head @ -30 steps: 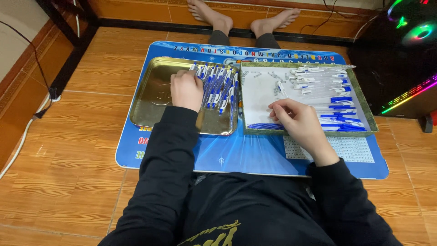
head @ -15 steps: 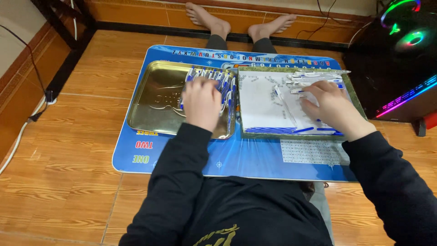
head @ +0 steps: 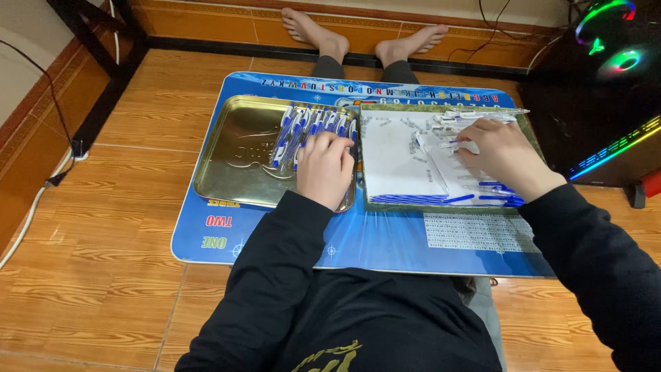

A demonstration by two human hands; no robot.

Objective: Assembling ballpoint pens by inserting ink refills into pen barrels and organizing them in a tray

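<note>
My left hand [head: 325, 167] rests palm down in the gold metal tray [head: 237, 155], its fingers on a row of several blue-and-white pens [head: 310, 127]. My right hand [head: 499, 155] lies on the white-lined tray [head: 399, 158] to the right, fingers curled around a clear pen barrel [head: 460, 145]. More clear barrels [head: 475, 116] lie at that tray's far edge. Blue refills [head: 447, 200] lie along its near edge, and small parts are scattered over the white sheet.
Both trays sit on a blue printed mat [head: 372, 241] over a small table above my lap; my bare feet [head: 365, 34] show beyond it. A dark computer case with coloured lights [head: 606, 83] stands at right. A cable [head: 41, 193] runs along the wooden floor at left.
My right hand moved from the tray's near edge to its far right side and took hold of a clear barrel. My left hand slid slightly toward me over the pens.
</note>
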